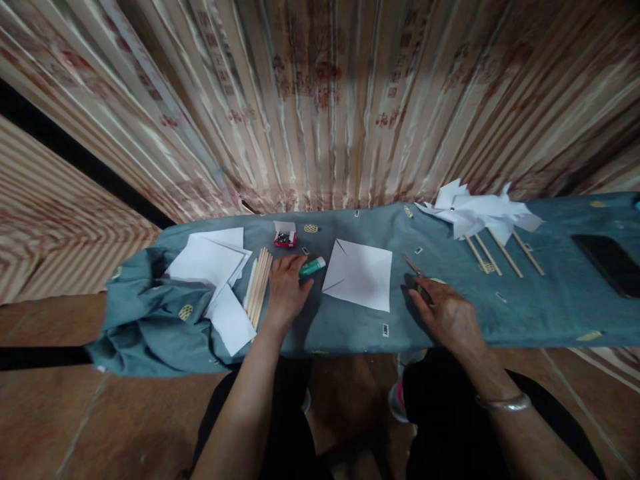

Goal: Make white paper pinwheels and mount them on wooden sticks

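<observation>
Bare hands [287, 288] — silver bangle [505, 404], right wrist [484, 370] — black trousers [443, 417]; pale shoe [396, 408], pink patch [400, 392].

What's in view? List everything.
Square paper: one, white, centre
Paper sheets: several, white, left
Loose sticks: several, pale, beside sheets
Box: one, red and white, behind left hand
Metal bits: several, silvery, in box
Glue stick: one, green and white, at left hand
Scissors: one pair, dark handles, at right hand
Pinwheels: several, white, right
Pinwheel sticks: four, pale, extending from pinwheels
Phone: one, black, far right
Cloth: one, grey-green, underneath
Curtains: count unclear, beige and red, behind
Bars: two, black, left
Floor: one, brown, below
Left hand: one, beside glue stick
Right hand: one, at scissors
Bracelet: one, silver, right wrist
Trousers: one, black, below
</observation>
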`<state>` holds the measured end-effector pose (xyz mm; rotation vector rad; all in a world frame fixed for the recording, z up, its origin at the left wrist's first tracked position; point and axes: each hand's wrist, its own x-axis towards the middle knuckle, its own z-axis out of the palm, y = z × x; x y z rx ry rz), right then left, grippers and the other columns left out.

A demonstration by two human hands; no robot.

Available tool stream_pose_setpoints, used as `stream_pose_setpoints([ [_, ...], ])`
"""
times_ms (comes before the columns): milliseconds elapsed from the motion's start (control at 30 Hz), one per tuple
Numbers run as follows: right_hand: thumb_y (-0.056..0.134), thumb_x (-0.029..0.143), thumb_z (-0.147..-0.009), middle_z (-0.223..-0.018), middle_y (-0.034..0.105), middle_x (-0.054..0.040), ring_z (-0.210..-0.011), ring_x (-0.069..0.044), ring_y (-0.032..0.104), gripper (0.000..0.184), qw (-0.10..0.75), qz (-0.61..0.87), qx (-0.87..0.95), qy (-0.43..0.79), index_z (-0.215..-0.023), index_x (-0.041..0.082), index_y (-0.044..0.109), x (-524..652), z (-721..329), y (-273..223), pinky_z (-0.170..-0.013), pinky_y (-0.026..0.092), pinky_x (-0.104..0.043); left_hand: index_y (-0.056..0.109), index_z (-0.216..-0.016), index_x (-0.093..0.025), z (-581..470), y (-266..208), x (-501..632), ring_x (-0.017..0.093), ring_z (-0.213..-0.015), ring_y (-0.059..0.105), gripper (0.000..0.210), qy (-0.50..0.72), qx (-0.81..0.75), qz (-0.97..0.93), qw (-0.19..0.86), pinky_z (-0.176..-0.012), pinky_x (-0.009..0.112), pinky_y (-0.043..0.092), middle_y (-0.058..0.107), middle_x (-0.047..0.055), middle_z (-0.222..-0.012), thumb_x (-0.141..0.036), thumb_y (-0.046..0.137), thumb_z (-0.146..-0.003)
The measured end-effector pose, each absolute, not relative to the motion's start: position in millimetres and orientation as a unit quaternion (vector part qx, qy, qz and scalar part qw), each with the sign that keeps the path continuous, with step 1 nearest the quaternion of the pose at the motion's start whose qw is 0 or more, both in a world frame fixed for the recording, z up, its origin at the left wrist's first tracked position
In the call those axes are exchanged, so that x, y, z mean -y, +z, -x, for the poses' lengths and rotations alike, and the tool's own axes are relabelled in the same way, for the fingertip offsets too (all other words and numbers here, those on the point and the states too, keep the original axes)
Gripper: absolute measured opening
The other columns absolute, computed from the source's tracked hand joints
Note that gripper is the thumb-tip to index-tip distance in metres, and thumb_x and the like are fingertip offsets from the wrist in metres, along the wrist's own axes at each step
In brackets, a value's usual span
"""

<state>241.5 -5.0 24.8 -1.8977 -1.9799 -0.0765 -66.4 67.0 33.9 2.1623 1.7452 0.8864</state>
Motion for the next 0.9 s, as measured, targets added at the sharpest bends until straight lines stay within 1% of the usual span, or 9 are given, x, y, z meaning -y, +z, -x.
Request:
stream_pose_setpoints([
  [200,0.043,0.038,-0.096,-0.111,0.073,-0.0172,-0.106,-0.028,0.067,0.041,0.26,0.655,0.709,0.017,-0.114,0.01,0.067,7.0,-224.8,34.0,-0.093,0.052,-0.042,0.069,-0.103,-0.019,89.3,19.3,-67.2,0.031,-0.103,0.062,0.029,0.267,-0.609,-0.735,0.132,-0.096,0.048,0.048,0.069,0.011,-0.102,-0.014,0.062,-0.075],
  [333,0.048,0.035,-0.093,-0.114,0.073,-0.0134,-0.108,-0.027,0.067,0.034,0.316,0.646,0.688,0.099,-0.112,0.015,0.069,8.2,-205.9,42.5,-0.097,0.05,-0.043,0.071,-0.098,-0.021,83.5,28.4,-65.5,0.028,-0.098,0.064,0.023,0.356,-0.608,-0.687,0.181,-0.093,0.044,0.049,0.07,0.009,-0.099,-0.021,0.062,-0.077],
  [400,0.054,0.034,-0.09,-0.112,0.074,-0.0115,-0.102,-0.025,0.068,0.03,0.364,0.638,0.654,0.18,-0.109,0.018,0.071,8.0,-193.6,44.5,-0.094,0.051,-0.042,0.072,-0.102,-0.021,72.0,35.8,-61.2,0.025,-0.093,0.065,0.027,0.423,-0.576,-0.644,0.273,-0.087,0.039,0.051,0.07,0.007,-0.102,-0.028,0.065,-0.077],
  [467,0.062,0.037,-0.085,-0.106,0.075,-0.0095,-0.092,-0.022,0.07,0.028,0.428,0.617,0.587,0.304,-0.106,0.021,0.071,6.0,-180.9,45.7,-0.084,0.054,-0.038,0.072,-0.102,-0.02,54.5,42.6,-54.1,0.022,-0.085,0.066,0.031,0.47,-0.539,-0.566,0.411,-0.078,0.034,0.053,0.072,0.006,-0.096,-0.033,0.069,-0.074],
  [567,0.077,0.039,-0.073,-0.101,0.076,-0.0057,-0.082,-0.018,0.069,0.038,0.507,0.511,0.454,0.525,-0.106,0.024,0.071,-0.2,-165.5,48.7,-0.065,0.052,-0.028,0.075,-0.095,-0.018,24.5,50.2,-41.7,0.019,-0.081,0.067,0.032,0.456,-0.481,-0.486,0.569,-0.078,0.031,0.053,0.074,0.003,-0.09,-0.031,0.077,-0.066],
  [633,0.082,0.039,-0.067,-0.093,0.075,-0.0032,-0.074,-0.014,0.067,0.035,0.531,0.453,0.377,0.609,-0.098,0.023,0.073,-5.1,-159.4,52.1,-0.058,0.048,-0.023,0.076,-0.091,-0.018,8.9,53.5,-35.5,0.018,-0.079,0.066,0.032,0.429,-0.443,-0.47,0.632,-0.077,0.03,0.053,0.075,0.003,-0.087,-0.031,0.08,-0.062],
  [733,0.086,0.037,-0.062,-0.074,0.072,-0.0005,-0.06,-0.009,0.06,0.027,0.554,0.425,0.301,0.65,-0.077,0.018,0.074,-11.7,-156.7,56.8,-0.053,0.045,-0.019,0.077,-0.09,-0.018,-0.9,56.3,-32.9,0.016,-0.068,0.064,0.033,0.421,-0.436,-0.464,0.646,-0.068,0.027,0.052,0.074,0.002,-0.08,-0.028,0.082,-0.058],
  [833,0.088,0.038,-0.06,-0.071,0.072,0.0002,-0.055,-0.006,0.057,0.03,0.575,0.42,0.237,0.66,-0.077,0.017,0.074,-17.9,-160.5,58.4,-0.048,0.045,-0.015,0.076,-0.089,-0.018,4.7,57.5,-37.5,0.014,-0.062,0.062,0.033,0.418,-0.462,-0.472,0.623,-0.063,0.026,0.051,0.073,0.001,-0.073,-0.029,0.082,-0.058],
  [900,0.088,0.037,-0.061,-0.069,0.071,0.0014,-0.053,-0.006,0.057,0.029,0.595,0.416,0.178,0.664,-0.077,0.018,0.073,-22.5,-166.1,57.9,-0.047,0.047,-0.015,0.076,-0.09,-0.018,14.3,57.3,-43.2,0.016,-0.066,0.065,0.033,0.427,-0.482,-0.489,0.589,-0.066,0.027,0.052,0.074,0.003,-0.079,-0.031,0.08,-0.06],
])
